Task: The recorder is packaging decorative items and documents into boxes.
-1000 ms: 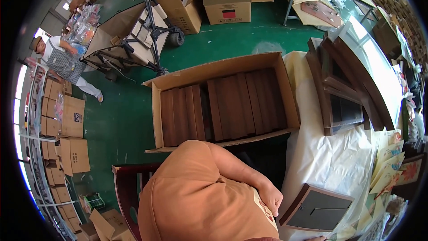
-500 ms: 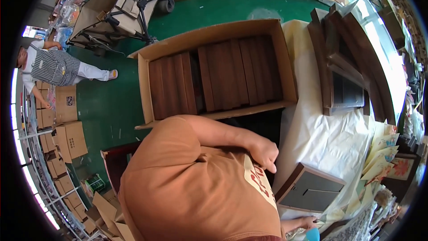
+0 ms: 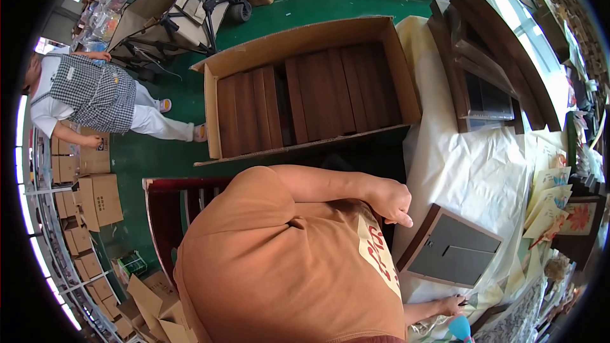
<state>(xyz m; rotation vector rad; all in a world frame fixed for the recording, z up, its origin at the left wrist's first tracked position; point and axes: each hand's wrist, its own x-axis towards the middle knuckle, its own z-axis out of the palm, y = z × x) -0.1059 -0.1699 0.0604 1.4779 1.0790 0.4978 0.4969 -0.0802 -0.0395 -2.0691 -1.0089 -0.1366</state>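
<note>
My left hand is closed, fingers curled, just above the top left corner of a picture frame. What it holds, if anything, is hidden. The frame lies back up on the white-covered table, with a brown wooden edge and a grey backing with a stand leg. Beyond the frame's lower edge, my right hand is closed around a small dark object, too small to name. Close to it is a light blue rounded thing.
An open carton packed with dark brown wooden frames stands at the table's left. More frames are stacked on the white sheet. Floral cards lie at the right. A person in a checked apron is by a folding wagon. A dark red chair stands behind me.
The view has shifted a little. My left hand sits slightly farther right, and my right hand farther up and right. The person in the apron has stepped toward the carton.
</note>
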